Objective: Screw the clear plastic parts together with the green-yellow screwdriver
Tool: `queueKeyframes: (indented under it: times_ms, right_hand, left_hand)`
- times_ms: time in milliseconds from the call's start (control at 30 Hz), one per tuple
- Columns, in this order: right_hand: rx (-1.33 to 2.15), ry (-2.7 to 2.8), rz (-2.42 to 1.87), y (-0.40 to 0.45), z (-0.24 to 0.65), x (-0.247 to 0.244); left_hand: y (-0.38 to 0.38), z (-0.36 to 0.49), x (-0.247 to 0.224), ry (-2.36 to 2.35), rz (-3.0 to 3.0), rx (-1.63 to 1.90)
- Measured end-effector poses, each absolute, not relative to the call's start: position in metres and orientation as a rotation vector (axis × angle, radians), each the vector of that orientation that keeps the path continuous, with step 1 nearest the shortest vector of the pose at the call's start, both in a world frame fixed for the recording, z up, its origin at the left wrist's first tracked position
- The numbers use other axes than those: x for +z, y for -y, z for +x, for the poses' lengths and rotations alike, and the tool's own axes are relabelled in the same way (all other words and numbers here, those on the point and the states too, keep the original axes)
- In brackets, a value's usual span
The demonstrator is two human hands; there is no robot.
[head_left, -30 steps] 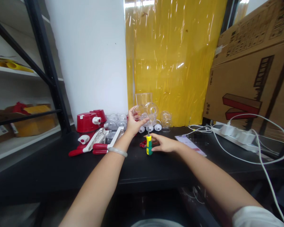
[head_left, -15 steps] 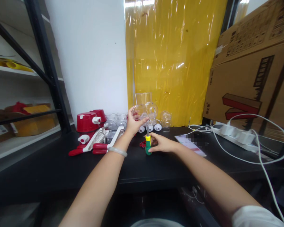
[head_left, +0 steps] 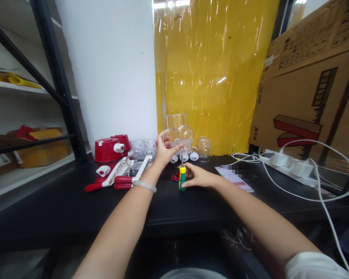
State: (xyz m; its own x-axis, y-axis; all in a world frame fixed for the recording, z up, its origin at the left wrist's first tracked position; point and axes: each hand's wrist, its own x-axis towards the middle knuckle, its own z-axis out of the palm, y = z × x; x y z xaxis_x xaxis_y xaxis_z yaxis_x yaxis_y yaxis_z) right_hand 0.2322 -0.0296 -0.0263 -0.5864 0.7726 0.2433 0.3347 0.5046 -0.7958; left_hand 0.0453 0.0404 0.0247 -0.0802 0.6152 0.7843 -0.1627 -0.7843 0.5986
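My left hand (head_left: pixel 166 152) is closed around a clear plastic housing (head_left: pixel 177 133) with a square chute on top and a round opening facing right. Below it, my right hand (head_left: pixel 196 176) grips a screwdriver (head_left: pixel 182 180) by its green and yellow handle. The shaft points up to the underside of the housing; whether its tip touches a screw cannot be seen. Small red parts (head_left: pixel 176 177) lie on the table just left of the screwdriver. Behind the hands stand several white round fittings (head_left: pixel 194 156) and another clear plastic part (head_left: pixel 204 147).
On the left of the black table (head_left: pixel 174 209) are red bases (head_left: pixel 107 150) and white crank arms with red handles (head_left: pixel 123 180). To the right lie a tablet-like flat device (head_left: pixel 234 178), white cables and a power strip (head_left: pixel 292 166). A large cardboard box (head_left: pixel 302 93) stands behind.
The screwdriver handle has turned slightly, its yellow markings now sitting differently. Both hands and the clear housing keep almost the same place.
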Motion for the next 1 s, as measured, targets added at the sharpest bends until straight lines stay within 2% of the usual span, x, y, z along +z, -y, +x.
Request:
queueKeyframes:
  times_ms: [267, 467, 733, 1000]
  right_hand:
    - [1.133, 2.163, -0.763, 0.0345, 0.2313, -0.0229]
    - [0.797, 2.109, -0.94, 0.0315, 0.2305, -0.0248]
    - [1.087, 2.151, -0.74, 0.0372, 0.2292, -0.0212]
    - [0.927, 2.097, -0.894, 0.0299, 0.2298, -0.0275]
  left_hand:
    - [-0.0402, 0.0453, 0.0243, -0.504, 1.664, 1.924]
    - [-0.0398, 0.0453, 0.0247, -0.51, 1.661, 1.916]
    - [-0.0397, 0.0455, 0.025, -0.521, 1.66, 1.918]
    - [-0.0389, 0.0453, 0.025, -0.506, 1.674, 1.908]
